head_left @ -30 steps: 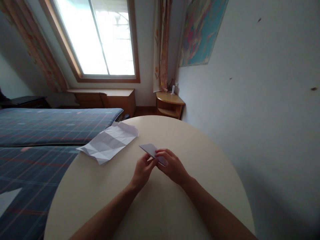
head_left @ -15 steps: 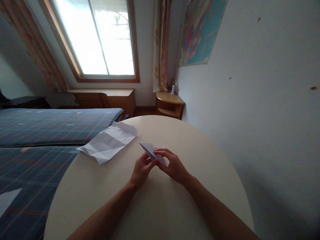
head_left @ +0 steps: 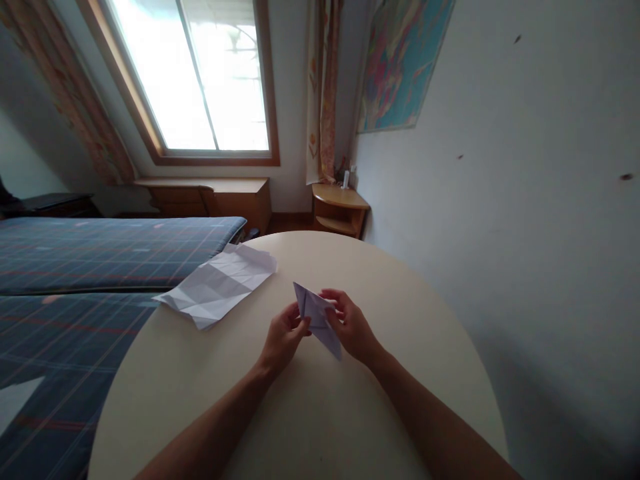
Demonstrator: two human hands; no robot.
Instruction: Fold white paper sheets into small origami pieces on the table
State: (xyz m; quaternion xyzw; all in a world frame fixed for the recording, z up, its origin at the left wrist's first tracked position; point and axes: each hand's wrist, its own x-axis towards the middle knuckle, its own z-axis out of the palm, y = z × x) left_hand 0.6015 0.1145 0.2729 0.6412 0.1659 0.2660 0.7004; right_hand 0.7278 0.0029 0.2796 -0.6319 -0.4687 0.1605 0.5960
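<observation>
A small folded white paper (head_left: 318, 315), pointed at its top left and bottom right, is held between both hands above the round table. On its left edge my left hand (head_left: 285, 335) pinches it, thumb on the near face. My right hand (head_left: 351, 327) grips the opposite edge, with the thumb in front and the other fingers behind. A crease or flap line runs across the face turned toward me. Farther off to the left lies a larger creased sheet of paper (head_left: 220, 283), partly over the table's edge.
The cream round table (head_left: 400, 400) stands beside a bed with a plaid cover (head_left: 115, 253). Another piece of white paper (head_left: 17, 400) rests on the bed at the far left. A wall (head_left: 525, 233) rises on the right, and a small corner shelf (head_left: 340, 195) stands behind the table.
The folded paper has been turned, so its broad face now shows instead of a narrow slanted view. My right hand has shifted its grip to the right edge; the left hand barely moved.
</observation>
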